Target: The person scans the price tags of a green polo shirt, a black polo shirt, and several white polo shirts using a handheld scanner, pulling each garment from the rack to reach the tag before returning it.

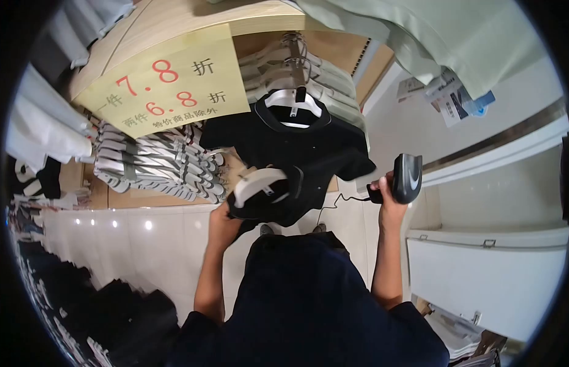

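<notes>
My left hand [221, 225] is closed on a black shirt [273, 209] at its collar and shoulder. A white hanger [257, 182] sits inside the neck of that shirt, and the area is slightly blurred. Behind it, another black shirt [309, 147] hangs from the rail on its own white hanger [293, 101]. Out to the right, my right hand [388, 194] grips a dark grey barcode scanner [407, 177] by its handle. A thin black cable [341, 197] trails from the scanner down toward the floor.
Light shirts [330, 79] hang farther back on the metal rail [298, 70]. A yellow sale sign [165, 82] stands above striped folded garments [153, 162] at left. Dark clothes [119, 312] line the lower left. A white cabinet [486, 281] borders the right side.
</notes>
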Available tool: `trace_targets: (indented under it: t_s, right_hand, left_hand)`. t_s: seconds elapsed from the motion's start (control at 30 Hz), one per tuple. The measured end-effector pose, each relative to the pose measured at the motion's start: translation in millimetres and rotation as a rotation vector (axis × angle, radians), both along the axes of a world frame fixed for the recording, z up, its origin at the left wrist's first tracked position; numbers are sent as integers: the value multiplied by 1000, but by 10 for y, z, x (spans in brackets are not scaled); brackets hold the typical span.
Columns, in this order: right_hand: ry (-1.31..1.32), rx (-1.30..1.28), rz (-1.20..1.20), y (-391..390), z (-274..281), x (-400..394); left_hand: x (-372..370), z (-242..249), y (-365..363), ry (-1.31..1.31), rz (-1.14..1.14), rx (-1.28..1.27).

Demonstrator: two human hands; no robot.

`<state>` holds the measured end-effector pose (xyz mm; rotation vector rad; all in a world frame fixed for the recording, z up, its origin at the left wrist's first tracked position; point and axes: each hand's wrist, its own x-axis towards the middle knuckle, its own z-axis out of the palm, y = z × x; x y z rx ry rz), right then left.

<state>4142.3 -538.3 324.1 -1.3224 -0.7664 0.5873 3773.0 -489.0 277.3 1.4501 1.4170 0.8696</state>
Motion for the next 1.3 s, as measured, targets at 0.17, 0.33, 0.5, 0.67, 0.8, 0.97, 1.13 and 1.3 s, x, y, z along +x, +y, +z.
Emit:
trace_targets:
  t_s: [0.17,0.33,0.5,0.67,0.8,0.97,1.13,1.3]
  right_hand:
    - [326,-98,-48,-55,-509,23]
    - [485,-252,-94,-289,-1203,-306]
    - [716,-297,-104,-662,-1732,-495]
    - [767,-427,-156,-1035,-2127,-219]
    - [792,-456,-215,-1252,-2530,102]
    - [942,-351,-243,-1558,-2995,495]
    - [1259,-35,154,-1556,-2780,898]
    - [1210,-220,330,-1428,-2638,954]
  left_hand:
    - [-323,159,130,-24,68,-8]
    - [-482,238,313,2,-1,47]
    - [-423,478,476,-79,-159,127]
    - [-419,570,469,-219,-53,249]
    - [-249,779,307,-433,-11,304]
    - [-161,886,92,-473,24,332]
    - [110,974,-192,-468,20,335]
    - [611,1135,-491,-524,119,340]
